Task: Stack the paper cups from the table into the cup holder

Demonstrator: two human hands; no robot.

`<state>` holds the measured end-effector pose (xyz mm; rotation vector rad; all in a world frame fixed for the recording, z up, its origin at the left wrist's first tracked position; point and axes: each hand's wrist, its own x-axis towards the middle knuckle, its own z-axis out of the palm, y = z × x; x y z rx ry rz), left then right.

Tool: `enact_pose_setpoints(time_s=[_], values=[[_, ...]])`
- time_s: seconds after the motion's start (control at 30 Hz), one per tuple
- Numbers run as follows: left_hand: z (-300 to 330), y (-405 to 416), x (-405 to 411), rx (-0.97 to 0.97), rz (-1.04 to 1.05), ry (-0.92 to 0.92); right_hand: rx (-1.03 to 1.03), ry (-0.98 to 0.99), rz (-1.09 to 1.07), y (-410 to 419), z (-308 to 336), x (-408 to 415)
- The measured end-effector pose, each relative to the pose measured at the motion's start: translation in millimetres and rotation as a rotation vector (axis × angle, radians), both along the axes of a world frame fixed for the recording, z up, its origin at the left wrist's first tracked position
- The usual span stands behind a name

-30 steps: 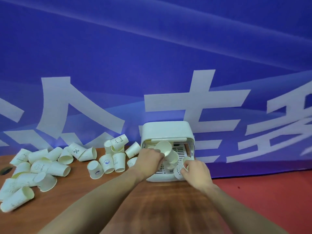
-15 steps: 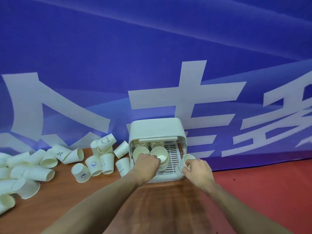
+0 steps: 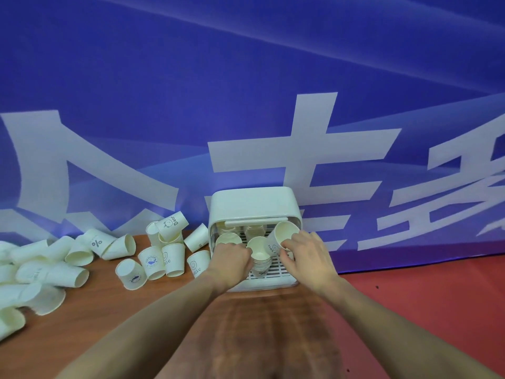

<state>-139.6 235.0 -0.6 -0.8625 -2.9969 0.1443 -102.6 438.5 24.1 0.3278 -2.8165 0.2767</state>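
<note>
A white box-shaped cup holder (image 3: pixel 254 203) stands at the back of the wooden table, its front open. Inside it are stacks of paper cups: one stack (image 3: pixel 259 257) in the middle, another (image 3: pixel 228 239) to its left. My left hand (image 3: pixel 232 258) reaches into the holder with curled fingers against these stacks; whether it grips one is hidden. My right hand (image 3: pixel 307 254) holds a single tilted paper cup (image 3: pixel 284 236) marked HELLO at the holder's right side, its mouth facing me. Several loose paper cups (image 3: pixel 161 258) lie and stand on the table to the left.
The wooden table (image 3: pixel 246 324) ends on the right, where red floor (image 3: pixel 423 310) shows. A blue banner with large white characters (image 3: pixel 246 105) hangs right behind the holder. A heap of tipped cups (image 3: pixel 41 274) fills the far left of the table.
My right hand has lifted its cup up and into the holder's right side. My left hand stays at the middle stacks. The view has shifted slightly.
</note>
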Motion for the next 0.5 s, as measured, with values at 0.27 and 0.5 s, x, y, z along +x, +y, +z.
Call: enact_pose_setpoints(time_s=[0.27,0.5], values=[[-0.5,-25.8,10.4,0.042,0.046,-0.006,0.319,-0.030,0.208,-30.2,-2.4,-17.0],[-7.3,-30.4,20.7,0.095,0.121,-0.062,0.487,-0.157,0.239,-41.6,-16.0,-28.8]])
